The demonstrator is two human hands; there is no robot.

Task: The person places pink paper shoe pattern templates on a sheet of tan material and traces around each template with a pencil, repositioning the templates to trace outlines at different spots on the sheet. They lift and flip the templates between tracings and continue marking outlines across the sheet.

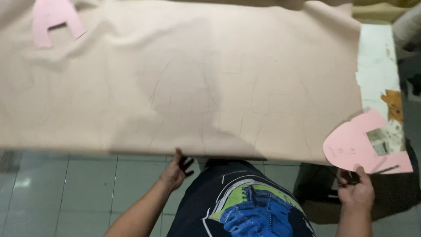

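Observation:
A large beige sheet of leather-like material (188, 74) lies spread over the table and carries faint drawn outlines. My left hand (176, 170) is at the sheet's near edge, fingers spread just under it. My right hand (357, 189) is at the lower right, pinching the bottom edge of a pink horseshoe-shaped pattern piece (351, 147) that lies at the sheet's right corner. A thin dark tool (388, 169) rests on that piece near my thumb.
A second pink pattern piece (55, 19) lies at the far left on the sheet. The white, stained table top (376, 61) shows at the right. Grey floor tiles (66, 188) lie below the table edge. My dark printed shirt (245, 202) fills the bottom centre.

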